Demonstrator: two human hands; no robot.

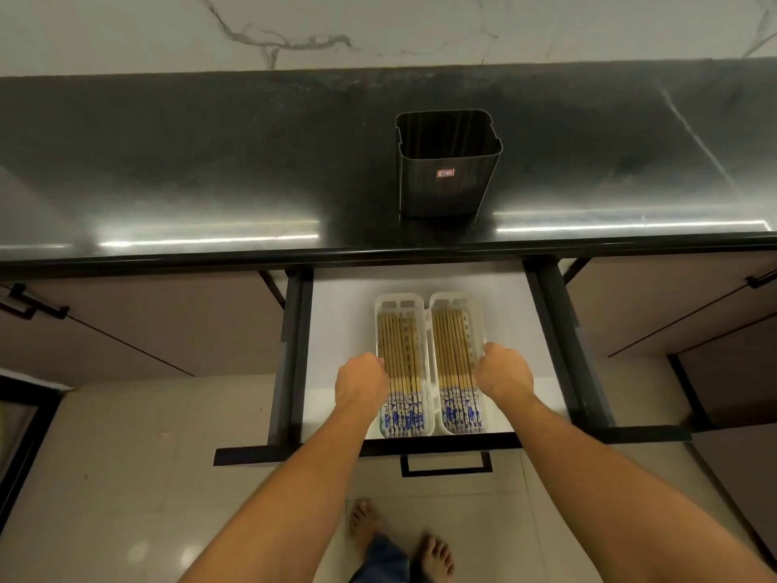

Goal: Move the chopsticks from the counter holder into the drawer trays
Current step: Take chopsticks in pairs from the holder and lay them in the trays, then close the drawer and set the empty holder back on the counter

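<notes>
The chopsticks (399, 351) lie in two trays (399, 300) inside the open drawer (336, 321), left grip (362, 378) and right grip (502, 372) curled at the trays' outer rims, clamped or not I cannot tell, and a hasty shove could tilt a tray and scatter them.

A home kitchen: a dark polished stone surface (210, 162), marble backsplash (378, 27), cabinet drawer (336, 313) and tiled floor (126, 477).

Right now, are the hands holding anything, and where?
It seems so. The left hand grips the left tray by its outer rim, and the right hand grips the right tray by its outer rim. The hands hide the hold itself.
</notes>
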